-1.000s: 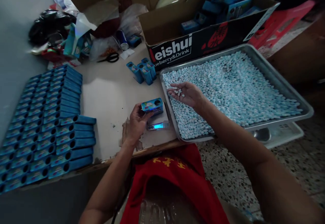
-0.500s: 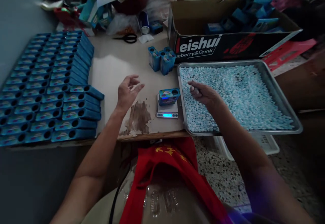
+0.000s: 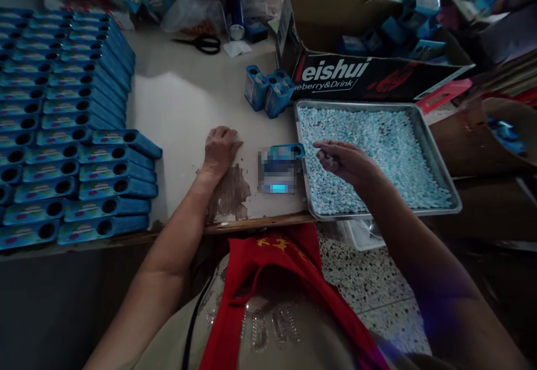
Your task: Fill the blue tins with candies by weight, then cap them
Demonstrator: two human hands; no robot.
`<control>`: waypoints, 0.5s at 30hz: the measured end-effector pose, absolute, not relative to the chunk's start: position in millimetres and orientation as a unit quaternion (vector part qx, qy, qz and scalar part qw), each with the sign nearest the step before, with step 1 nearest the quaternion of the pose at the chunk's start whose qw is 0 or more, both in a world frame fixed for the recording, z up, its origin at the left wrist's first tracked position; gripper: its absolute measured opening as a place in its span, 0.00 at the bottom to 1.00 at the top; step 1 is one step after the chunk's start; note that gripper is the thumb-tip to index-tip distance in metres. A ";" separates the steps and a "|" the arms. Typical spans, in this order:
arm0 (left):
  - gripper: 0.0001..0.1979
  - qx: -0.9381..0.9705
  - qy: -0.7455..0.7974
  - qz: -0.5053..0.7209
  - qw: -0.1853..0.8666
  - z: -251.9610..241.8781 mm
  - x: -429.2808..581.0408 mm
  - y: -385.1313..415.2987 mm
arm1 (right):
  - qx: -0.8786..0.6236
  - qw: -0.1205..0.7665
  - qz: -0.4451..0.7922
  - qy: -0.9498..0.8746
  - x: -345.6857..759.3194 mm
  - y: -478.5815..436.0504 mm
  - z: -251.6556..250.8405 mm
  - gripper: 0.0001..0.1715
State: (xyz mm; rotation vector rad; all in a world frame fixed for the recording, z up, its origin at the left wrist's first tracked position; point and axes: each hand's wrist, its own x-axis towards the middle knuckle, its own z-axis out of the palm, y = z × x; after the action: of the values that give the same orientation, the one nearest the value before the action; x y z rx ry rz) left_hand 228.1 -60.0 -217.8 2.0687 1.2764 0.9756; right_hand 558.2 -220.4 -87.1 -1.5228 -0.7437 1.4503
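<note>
My left hand (image 3: 220,148) lies flat on the pale table (image 3: 184,107), fingers down, holding nothing. A small blue box (image 3: 287,151) sits on a little scale (image 3: 277,180) with a lit display, between my two hands. My right hand (image 3: 342,160) hovers over the left edge of a metal tray (image 3: 436,152) full of pale blue tablets (image 3: 377,146); its fingers are curled in a loose pinch, and what they hold is too small to make out.
Rows of blue boxes with round holes (image 3: 62,129) cover the table's left. Three upright blue boxes (image 3: 268,90) stand behind the scale. A cardboard carton (image 3: 356,68) with more boxes sits behind the tray. Scissors (image 3: 201,43) and clutter lie at the back.
My left hand let go of the box on the scale, lifted away to the left, then came down flat on the table. My right hand turned palm down and curled over the tray's edge.
</note>
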 end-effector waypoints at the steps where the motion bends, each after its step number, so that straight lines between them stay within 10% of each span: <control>1: 0.10 0.766 0.471 0.354 0.258 -217.2 228.6 -60.1 | -0.610 0.436 0.585 -0.309 554.4 -221.5 -84.4 0.08; 15: 0.05 0.827 0.504 0.209 0.139 -200.1 232.0 -71.6 | -0.585 0.415 0.557 -0.419 524.1 -213.7 -53.9 0.20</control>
State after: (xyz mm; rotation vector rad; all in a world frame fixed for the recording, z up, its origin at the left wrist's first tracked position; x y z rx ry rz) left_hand 232.0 -71.6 -200.1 2.3899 1.4569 0.6036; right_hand 524.1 -213.7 -53.9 -1.4689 -1.0532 1.3986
